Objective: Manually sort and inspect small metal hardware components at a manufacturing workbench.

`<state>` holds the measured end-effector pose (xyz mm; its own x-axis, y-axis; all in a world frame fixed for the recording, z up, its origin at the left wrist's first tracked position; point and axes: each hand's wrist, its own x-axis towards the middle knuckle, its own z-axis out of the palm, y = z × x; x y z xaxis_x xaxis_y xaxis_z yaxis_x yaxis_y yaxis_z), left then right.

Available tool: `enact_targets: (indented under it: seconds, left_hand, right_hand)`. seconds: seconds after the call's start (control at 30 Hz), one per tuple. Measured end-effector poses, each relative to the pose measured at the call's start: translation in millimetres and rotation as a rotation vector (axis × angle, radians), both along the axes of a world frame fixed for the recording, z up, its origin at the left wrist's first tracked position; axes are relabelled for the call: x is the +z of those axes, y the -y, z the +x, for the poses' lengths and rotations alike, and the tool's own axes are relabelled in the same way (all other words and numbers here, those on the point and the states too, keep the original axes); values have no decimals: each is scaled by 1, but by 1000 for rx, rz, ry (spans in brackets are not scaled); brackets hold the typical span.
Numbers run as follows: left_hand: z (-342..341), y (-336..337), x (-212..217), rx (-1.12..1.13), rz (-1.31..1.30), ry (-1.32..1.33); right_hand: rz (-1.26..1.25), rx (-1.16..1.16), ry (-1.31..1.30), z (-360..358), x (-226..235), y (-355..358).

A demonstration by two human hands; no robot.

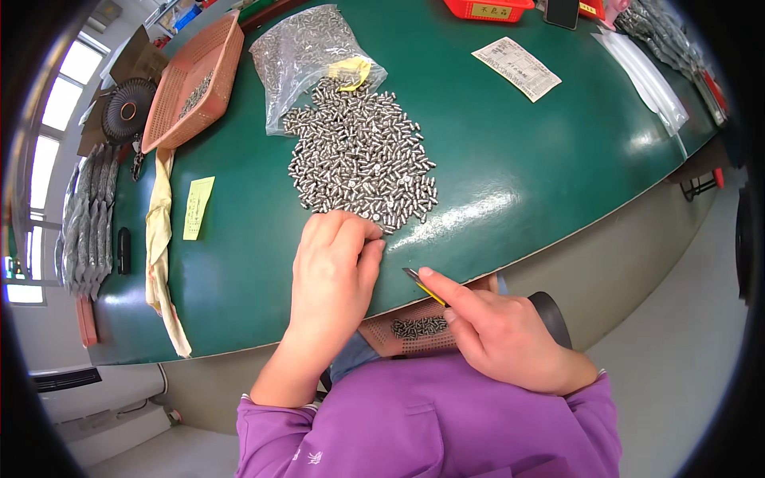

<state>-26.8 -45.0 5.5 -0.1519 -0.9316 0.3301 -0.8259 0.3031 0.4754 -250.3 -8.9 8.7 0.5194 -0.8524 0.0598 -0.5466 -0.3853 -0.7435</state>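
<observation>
A large pile of small, short metal pins (pixel 358 159) spreads over the green table, spilling from the mouth of a clear plastic bag (pixel 307 48) full of them. At the pile's near edge is my left hand (pixel 333 259), its fingers curled and thumb drawn in; what the fingertips hold, if anything, is hidden. My right hand (pixel 506 331) grips a slim yellow and black tool (pixel 428 291), which looks like a utility knife, over the table's front edge. Its dark tip points up and left, apart from the pile. Below the edge, a pink perforated basket (pixel 378 334) holds more metal pins (pixel 418 327).
An orange basket (pixel 219 88) with some pins stands tilted at left, beside a black fan (pixel 130 111). A cream cloth strip (pixel 159 231), yellow note (pixel 198 209) and stacked grey packets (pixel 88 219) lie nearby. Farther right are a printed slip (pixel 518 68) and red tray (pixel 486 9).
</observation>
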Motion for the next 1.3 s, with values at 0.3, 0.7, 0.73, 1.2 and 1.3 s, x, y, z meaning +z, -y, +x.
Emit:
enact_targets:
  seconds: [0.3,0.7,0.73,1.2,1.3]
  left_hand:
    - [-2,-15,-1,-80,-19,-69]
    - [-4,-25,-4,-21,106,-217]
    - [-4,-24,-4,-24,107,-220]
    - [-3,-28,-2,0,171,-276]
    - [-1,-35,19,-130,290,-228]
  right_hand:
    - [-127,-30,1,4,-9,0]
    - [-150,4,-81,11,-2,0]
    - [-165,0,-78,12,-2,0]
    - [-144,46,-242,14,12,4]
    - [-133,21,-77,8,-1,1]
